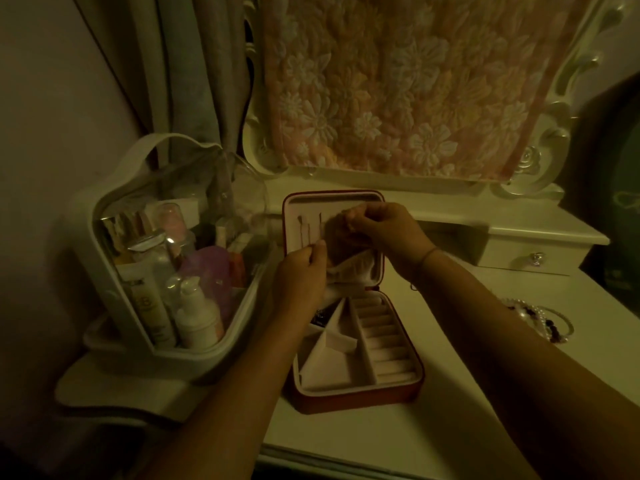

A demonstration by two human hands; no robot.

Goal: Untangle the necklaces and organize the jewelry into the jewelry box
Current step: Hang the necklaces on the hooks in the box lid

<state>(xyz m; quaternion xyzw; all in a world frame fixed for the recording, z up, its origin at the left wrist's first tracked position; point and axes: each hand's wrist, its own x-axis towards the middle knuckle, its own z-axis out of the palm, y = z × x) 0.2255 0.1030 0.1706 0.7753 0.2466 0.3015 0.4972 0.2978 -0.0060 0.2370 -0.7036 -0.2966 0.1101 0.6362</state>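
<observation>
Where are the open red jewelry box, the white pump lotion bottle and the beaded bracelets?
open red jewelry box (356, 400): head view, red front wall.
white pump lotion bottle (199, 322): head view, bottle body.
beaded bracelets (552, 332): head view, dark beads.

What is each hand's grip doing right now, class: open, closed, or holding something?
Left hand: grip closed, pinching the lid pocket of the jewelry box.
Right hand: grip curled above the pocket; what it holds cannot be told.

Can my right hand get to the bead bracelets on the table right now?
Probably yes. The bead bracelets lie on the table right of the jewelry box, with nothing between them and the right hand. That hand seems to pinch the lid pocket, though, so it must let go first.
</observation>
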